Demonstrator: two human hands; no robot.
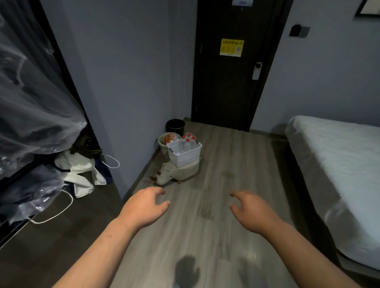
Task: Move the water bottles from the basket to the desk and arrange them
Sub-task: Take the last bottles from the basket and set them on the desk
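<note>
My left hand (pixel 147 206) and right hand (pixel 249 211) hang released, grasping nothing, well short of the basket (pixel 185 153) holding the water bottles (pixel 187 144).

Yellow notice (pixel 231 47) stuck on the dark door (pixel 226 92): only "Wi-Fi" legible at the end of its top line; rest of its print and the small code squares too blurred. White-blue paper (pixel 242 2) at the door's top: unreadable.
</note>
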